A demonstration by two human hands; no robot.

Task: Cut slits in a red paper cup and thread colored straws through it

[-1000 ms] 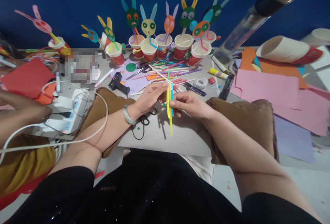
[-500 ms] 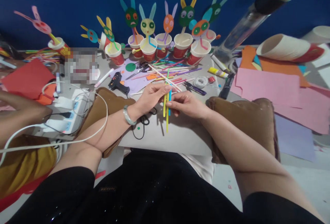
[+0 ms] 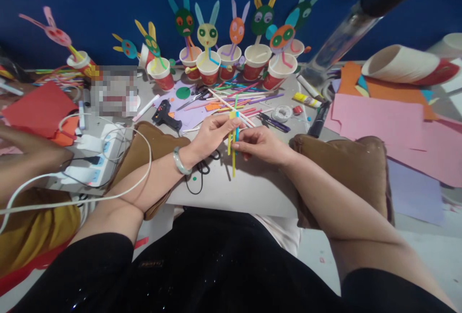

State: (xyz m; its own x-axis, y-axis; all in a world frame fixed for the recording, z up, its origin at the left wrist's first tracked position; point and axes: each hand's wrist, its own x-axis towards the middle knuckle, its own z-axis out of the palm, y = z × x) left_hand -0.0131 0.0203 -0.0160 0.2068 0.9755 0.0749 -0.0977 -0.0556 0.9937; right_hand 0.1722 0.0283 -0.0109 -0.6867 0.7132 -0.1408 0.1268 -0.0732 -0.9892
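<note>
Partly hidden strips: yellow strips [image 3: 234,166] and blue strip [image 3: 237,135], at dial centre between both hands, lower yellow ends pointing to 6 o'clock; middle lengths covered by fingertips; any join too small to make out.
Left hand [image 3: 215,134]: at 9 o'clock; thumb and forefinger pressed together, pinching upper ends of strips; remaining fingers curled, mostly hidden.
Right hand [image 3: 263,145]: at 3 o'clock; thumb and forefinger closed on strips, lower down; other fingertips curled beneath, hard to see.
Green straw [image 3: 236,102]: protruding at 12 o'clock beyond left thumb; held or lying on table, cannot tell.
Straw pile [image 3: 249,94]: scattered around 1 o'clock; near ends hidden behind hands.
Dark-handled tool [image 3: 275,123]: between 2 and 3 o'clock, just beside tape roll [image 3: 283,113]; type unclear.
Glue gun [image 3: 166,115]: between 9 and 10 o'clock, near purple paper [image 3: 191,118].
Paper cups [image 3: 209,72]: in a group from 11 to 1 o'clock; rear ones partly covered by front ones.
Pixelated patch [image 3: 115,92]: near 10 o'clock; contents unreadable.
Co-worker's arm [image 3: 32,147]: at 9 o'clock, cut off by picture edge.
</note>
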